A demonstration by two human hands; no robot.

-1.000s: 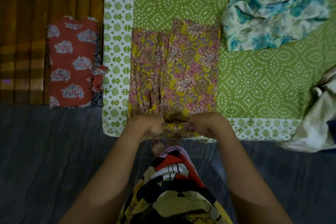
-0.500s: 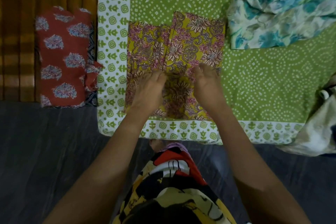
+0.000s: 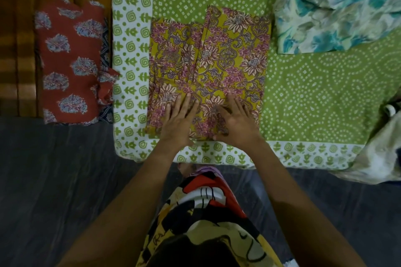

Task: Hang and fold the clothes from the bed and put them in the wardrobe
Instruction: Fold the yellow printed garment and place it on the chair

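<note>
On the green bed (image 3: 303, 93), near its front edge, the folded yellow garment (image 3: 227, 50) lies with its long axis running ahead of the wrists, its near end pressed under the left hand (image 3: 180, 121) and right hand (image 3: 236, 121), both flat, straight-fingered, side by side, gripping nothing.

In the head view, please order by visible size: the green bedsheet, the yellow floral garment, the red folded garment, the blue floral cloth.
1. green bedsheet
2. yellow floral garment
3. red folded garment
Unranked: blue floral cloth, cut by the frame edge; its visible part looks close to the yellow garment.
</note>
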